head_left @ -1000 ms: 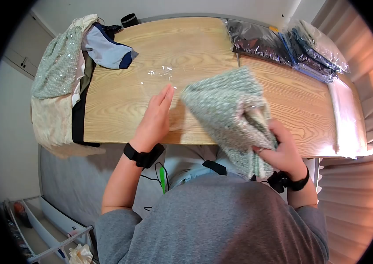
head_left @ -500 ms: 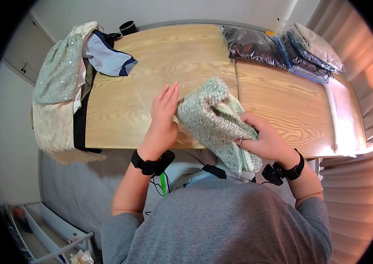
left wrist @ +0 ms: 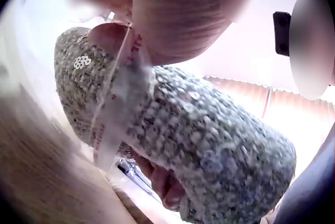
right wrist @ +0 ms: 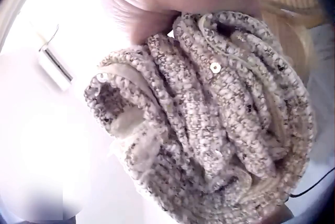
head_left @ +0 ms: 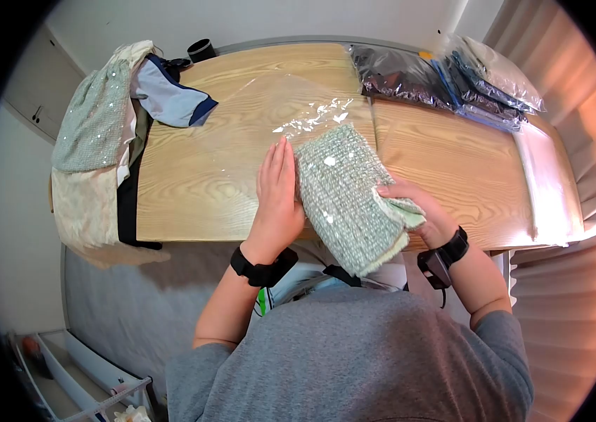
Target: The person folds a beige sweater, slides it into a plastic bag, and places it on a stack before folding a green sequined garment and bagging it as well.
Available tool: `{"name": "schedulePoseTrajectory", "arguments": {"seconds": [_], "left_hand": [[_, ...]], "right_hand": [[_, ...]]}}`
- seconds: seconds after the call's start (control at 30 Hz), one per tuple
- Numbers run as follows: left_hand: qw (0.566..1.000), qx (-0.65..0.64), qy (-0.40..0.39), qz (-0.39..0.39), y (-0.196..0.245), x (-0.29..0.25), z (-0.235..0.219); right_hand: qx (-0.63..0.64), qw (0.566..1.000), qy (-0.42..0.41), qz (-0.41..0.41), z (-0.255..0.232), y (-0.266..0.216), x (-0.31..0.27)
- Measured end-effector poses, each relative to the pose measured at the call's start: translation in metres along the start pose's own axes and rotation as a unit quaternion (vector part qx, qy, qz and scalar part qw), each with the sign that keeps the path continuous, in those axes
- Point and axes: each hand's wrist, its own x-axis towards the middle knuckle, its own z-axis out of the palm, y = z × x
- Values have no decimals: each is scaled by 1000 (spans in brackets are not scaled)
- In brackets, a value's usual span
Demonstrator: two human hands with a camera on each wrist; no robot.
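Observation:
A folded pale green, tweedy garment (head_left: 343, 190) with sequins is held over the table's front edge. My right hand (head_left: 428, 214) grips its near right side, thumb on top and fingers underneath. In the right wrist view the garment's stacked folds (right wrist: 209, 109) hang below the palm. Along its left side stands my left hand (head_left: 277, 190), fingers straight and together. A clear plastic bag (head_left: 312, 116) lies flat on the table beyond the garment, glinting. In the left wrist view a clear plastic strip (left wrist: 112, 114) with red print runs from the left thumb across the garment.
Draped clothes (head_left: 94, 133) hang over the table's left end, a grey-blue piece with navy trim (head_left: 175, 91) among them. Bagged clothes (head_left: 410, 77) lie at the back right, near a stack of clear plastic (head_left: 540, 183). A black cup-like object (head_left: 201, 50) stands behind the table.
The right hand has swung the garment left and turned it so a flat face shows on top. The left hand has moved slightly right, against the garment's side.

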Motion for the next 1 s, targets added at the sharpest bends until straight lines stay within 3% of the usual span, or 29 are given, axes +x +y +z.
{"name": "schedulePoseTrajectory", "arguments": {"seconds": [0.23, 0.33, 0.37, 0.4, 0.43, 0.5, 0.53, 0.67, 0.77, 0.83, 0.97, 1.0], "left_hand": [[996, 58, -60, -9, 15, -8, 4], [997, 51, -66, 6, 11, -8, 0], [996, 53, -71, -2, 10, -6, -5], [995, 55, -77, -10, 10, -3, -9], [995, 55, -77, -10, 10, -1, -11], [996, 50, -75, 0, 11, 1, -15], [996, 50, -76, 0, 11, 0, -16], [999, 5, -44, 21, 11, 4, -22], [998, 15, -50, 40, 17, 3, -30], [997, 28, -59, 49, 25, 3, -33], [997, 22, -40, 66, 40, 2, -34], [995, 28, -58, 75, 45, 2, -36]], "right_hand": [[103, 995, 2, -4, -10, 14, 21], [16, 999, -13, -43, 1, 6, 20], [-127, 991, 3, -36, 6, -1, 16], [-268, 963, 19, -28, 11, -7, 12], [-268, 963, 19, -28, 17, -13, 9], [-511, 855, -38, -78, 27, -24, 3], [-555, 824, -53, -96, 30, -26, 0], [-563, 818, -82, -82, 34, -34, 2], [-602, 787, -67, -121, 42, -34, 1], [-669, 724, 45, -162, 56, -31, -9], [-681, 690, 58, -239, 64, -23, -7], [-674, 700, 58, -228, 65, -24, -2]]}}
